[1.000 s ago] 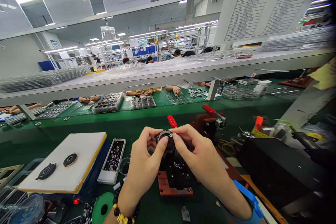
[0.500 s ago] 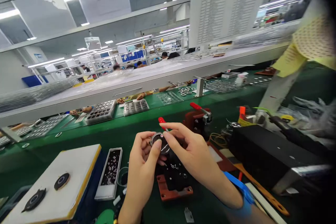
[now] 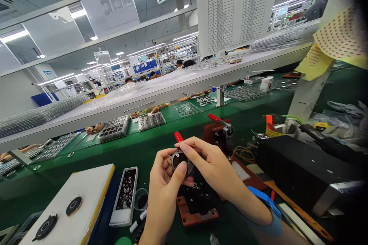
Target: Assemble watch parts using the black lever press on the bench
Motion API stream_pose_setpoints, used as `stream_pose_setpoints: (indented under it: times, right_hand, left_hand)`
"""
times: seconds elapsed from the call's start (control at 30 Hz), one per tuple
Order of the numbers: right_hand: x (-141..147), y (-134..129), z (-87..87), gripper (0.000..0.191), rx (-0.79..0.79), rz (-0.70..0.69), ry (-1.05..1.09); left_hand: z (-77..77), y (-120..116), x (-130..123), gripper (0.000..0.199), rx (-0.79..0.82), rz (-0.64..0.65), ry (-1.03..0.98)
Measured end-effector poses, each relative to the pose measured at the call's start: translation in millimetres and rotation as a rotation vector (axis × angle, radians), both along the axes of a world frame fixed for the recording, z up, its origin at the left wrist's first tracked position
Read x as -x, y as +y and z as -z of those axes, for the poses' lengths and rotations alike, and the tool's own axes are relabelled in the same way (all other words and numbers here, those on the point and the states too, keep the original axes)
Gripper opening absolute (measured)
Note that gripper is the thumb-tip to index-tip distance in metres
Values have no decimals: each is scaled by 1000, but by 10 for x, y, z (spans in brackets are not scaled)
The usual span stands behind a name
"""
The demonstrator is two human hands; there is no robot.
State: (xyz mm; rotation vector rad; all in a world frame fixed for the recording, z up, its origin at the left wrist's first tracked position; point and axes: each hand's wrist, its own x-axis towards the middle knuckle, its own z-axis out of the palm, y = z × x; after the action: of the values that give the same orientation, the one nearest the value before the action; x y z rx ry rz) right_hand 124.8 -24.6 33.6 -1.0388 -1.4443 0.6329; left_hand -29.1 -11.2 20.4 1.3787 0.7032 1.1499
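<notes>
Pinched in the left hand, the round black part has its upper edge just beside the right hand, whose own grip I cannot tell.

The left hand is covering the lower part of a round dark piece with its thumb, and the right hand is hiding the piece's right side, so its full outline is perhaps impossible to judge. The right hand is also blocking the lower end of a red handle. The bottom edge is cutting off a green object, a small metal piece and a white-topped block. Loose bits in the white tray are looking too small to identify. A shelf is concealing most of the people behind the hands beyond.
</notes>
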Motion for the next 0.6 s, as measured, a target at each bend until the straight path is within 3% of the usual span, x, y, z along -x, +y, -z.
stream_pose_setpoints:
  times: [0.4, 0.53, 0.6]
  right_hand:
    - [-3, -30, -26, 28, 20, -43, 23]
    - [74, -112, -38, 21, -6, -30, 75]
    - [103, -163, -50, 22, -35, -53, 100]
  left_hand:
    - [20, 0, -7, 50, -2, -21, 19]
    - [-3, -68, 68, 53, -23, -95, 52]
    - [56, -47, 100, 57, -66, -111, 107]
